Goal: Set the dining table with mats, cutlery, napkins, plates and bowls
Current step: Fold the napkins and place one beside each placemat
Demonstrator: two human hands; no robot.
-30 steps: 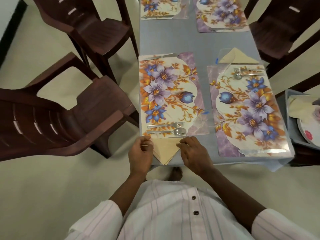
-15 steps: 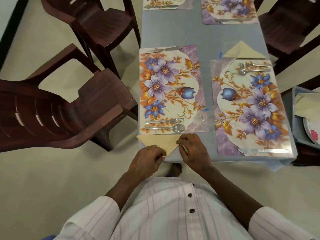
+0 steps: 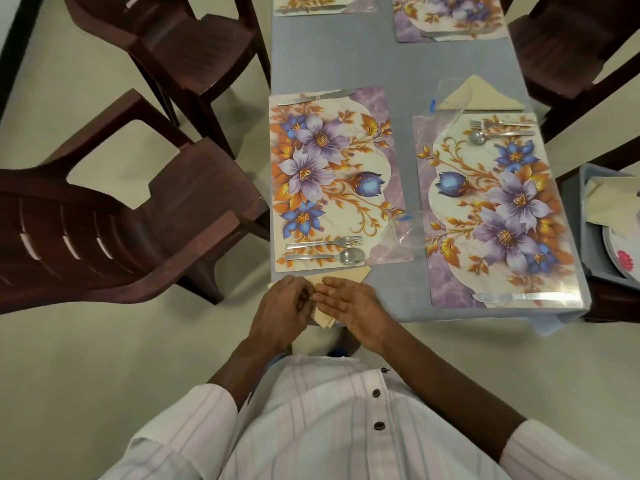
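Lower centre of frame: left hand (image 3: 281,308) pinched beige napkin (image 3: 346,274) at table (image 3: 398,299) edge; right hand (image 3: 349,303) pressed flat on it, fingers straight.

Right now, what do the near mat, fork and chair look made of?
Mat: probably laminated plastic, glossy; light glares off its printed flowers. Fork: polished metal, likely steel; it glints. Chair: moulded brown plastic, semi-gloss; one-piece shape with slots.

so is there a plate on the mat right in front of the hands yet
No, the mat carries only a fork, a spoon and a knife, with no plate on it.
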